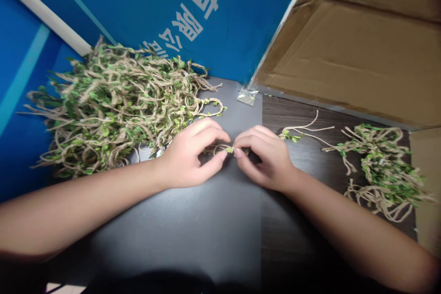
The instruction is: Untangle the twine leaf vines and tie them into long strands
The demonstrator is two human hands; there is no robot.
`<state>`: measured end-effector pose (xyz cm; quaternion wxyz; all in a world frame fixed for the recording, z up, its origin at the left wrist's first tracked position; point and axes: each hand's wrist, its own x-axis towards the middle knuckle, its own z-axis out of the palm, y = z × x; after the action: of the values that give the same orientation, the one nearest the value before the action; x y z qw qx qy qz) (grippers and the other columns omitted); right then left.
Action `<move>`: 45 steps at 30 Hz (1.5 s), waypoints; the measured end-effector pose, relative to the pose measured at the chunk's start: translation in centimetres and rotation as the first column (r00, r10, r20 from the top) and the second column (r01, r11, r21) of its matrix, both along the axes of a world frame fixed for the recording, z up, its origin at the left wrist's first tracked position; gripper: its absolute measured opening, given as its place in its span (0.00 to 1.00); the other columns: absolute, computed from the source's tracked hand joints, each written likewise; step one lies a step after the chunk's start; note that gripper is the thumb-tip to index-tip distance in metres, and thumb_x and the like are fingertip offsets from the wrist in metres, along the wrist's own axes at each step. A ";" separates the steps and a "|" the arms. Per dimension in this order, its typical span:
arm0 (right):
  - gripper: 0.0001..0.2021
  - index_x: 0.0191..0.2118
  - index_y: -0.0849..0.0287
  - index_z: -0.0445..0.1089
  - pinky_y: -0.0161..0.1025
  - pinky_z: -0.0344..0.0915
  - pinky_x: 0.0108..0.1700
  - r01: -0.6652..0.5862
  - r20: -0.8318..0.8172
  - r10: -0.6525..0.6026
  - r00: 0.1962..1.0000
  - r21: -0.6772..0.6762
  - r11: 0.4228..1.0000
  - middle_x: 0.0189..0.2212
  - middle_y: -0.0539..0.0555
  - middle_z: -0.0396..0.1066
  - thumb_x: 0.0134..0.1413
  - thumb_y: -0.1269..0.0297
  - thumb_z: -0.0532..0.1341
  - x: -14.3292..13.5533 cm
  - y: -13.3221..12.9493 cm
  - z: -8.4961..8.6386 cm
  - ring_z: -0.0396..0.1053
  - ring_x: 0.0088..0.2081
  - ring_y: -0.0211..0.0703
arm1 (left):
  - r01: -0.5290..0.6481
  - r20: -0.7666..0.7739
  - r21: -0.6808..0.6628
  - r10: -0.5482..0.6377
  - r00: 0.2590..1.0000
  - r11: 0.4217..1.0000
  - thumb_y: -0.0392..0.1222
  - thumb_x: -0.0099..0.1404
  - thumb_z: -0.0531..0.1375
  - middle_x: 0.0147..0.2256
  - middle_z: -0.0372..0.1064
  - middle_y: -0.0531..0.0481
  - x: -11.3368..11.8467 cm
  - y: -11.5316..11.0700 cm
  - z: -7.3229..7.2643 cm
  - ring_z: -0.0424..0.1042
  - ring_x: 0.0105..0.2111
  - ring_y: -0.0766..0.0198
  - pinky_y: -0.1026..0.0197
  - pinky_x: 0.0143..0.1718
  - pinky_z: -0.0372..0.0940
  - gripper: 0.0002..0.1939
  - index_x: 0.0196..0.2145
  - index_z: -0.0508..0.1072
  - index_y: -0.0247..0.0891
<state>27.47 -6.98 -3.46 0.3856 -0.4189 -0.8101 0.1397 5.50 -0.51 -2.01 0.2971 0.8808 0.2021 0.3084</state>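
In the head view, my right hand [263, 156] pinches a short length of leafy twine [229, 149] between thumb and fingers. Its far part, a leafy twine tail [292, 135] with loose cord ends, comes out beyond that hand to the right. My left hand [195, 151] is curved around the near side of the same strand. Its thumb and index finger are apart, with a thin loop of twine showing between them. Both hands are just above the dark table [193, 234], fingertips almost meeting. Part of the strand is hidden behind the fingers.
A large heap of leafy twine garlands [127, 101] lies behind my left hand. A smaller pile of garlands [386, 170] is at the right. A small clear plastic bag [247, 96] lies near the blue panel [138, 4]. Cardboard [358, 55] stands along the right back.
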 end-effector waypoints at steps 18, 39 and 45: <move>0.06 0.48 0.58 0.71 0.39 0.64 0.38 -0.031 0.009 0.031 0.999 -0.028 0.999 0.34 0.51 0.76 0.67 0.68 0.61 0.1 0.2 -0.3 0.67 0.32 0.39 | -0.070 0.119 -0.055 0.076 0.990 0.996 0.32 0.70 0.59 0.33 0.68 0.48 -0.2 0.3 0.2 0.68 0.34 0.64 0.60 0.38 0.63 0.06 0.33 0.69 0.35; 0.20 0.60 0.57 0.65 0.38 0.70 0.41 0.046 0.014 -0.046 0.999 0.051 0.998 0.38 0.50 0.79 0.65 0.71 0.63 0.0 -0.1 -0.7 0.75 0.35 0.39 | -0.123 -0.026 0.265 0.134 0.991 0.956 0.42 0.65 0.68 0.42 0.71 0.44 -0.3 -0.3 0.2 0.68 0.44 0.54 0.48 0.49 0.63 0.08 0.39 0.75 0.38; 0.18 0.59 0.55 0.64 0.40 0.70 0.42 0.010 0.025 -0.011 1.000 0.037 0.999 0.40 0.52 0.79 0.66 0.71 0.61 0.0 -0.1 -0.9 0.76 0.37 0.42 | -0.067 -0.052 0.189 0.078 0.996 0.980 0.37 0.69 0.64 0.40 0.72 0.46 -0.2 -0.1 0.0 0.69 0.43 0.57 0.50 0.51 0.63 0.02 0.39 0.74 0.37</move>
<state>27.48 -7.05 -4.37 0.3836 -0.4176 -0.8153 0.1172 5.33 -0.56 -2.02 0.1954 0.9056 0.2126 0.3105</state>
